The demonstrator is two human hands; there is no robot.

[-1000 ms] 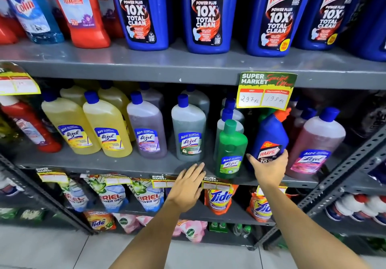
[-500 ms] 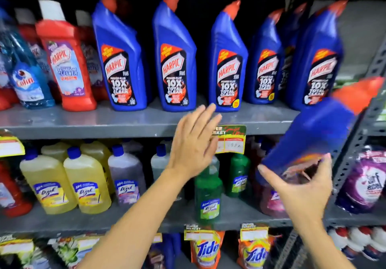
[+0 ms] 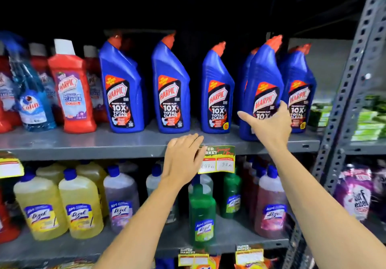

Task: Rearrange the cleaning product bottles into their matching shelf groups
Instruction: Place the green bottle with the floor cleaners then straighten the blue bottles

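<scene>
Right hand [image 3: 269,124] grips blue bottle [image 3: 263,84] low on label, upright, base at upper shelf [image 3: 83,143] edge, beside matching blue row. Left hand [image 3: 183,160] loose on shelf lip, fingers empty.

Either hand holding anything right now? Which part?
Right hand grips a blue Harpic bottle by its lower body, over the label. Left hand holds nothing.

The right hand [image 3: 269,125] covers the lower label of the blue bottle [image 3: 262,84] it holds, and its fingers are hidden behind the bottle. The left hand [image 3: 183,160] covers part of the price tag [image 3: 221,160], whose handwritten figures are too blurred to read. Packets on the bottom shelf [image 3: 208,263] are cut off by the lower edge.
</scene>
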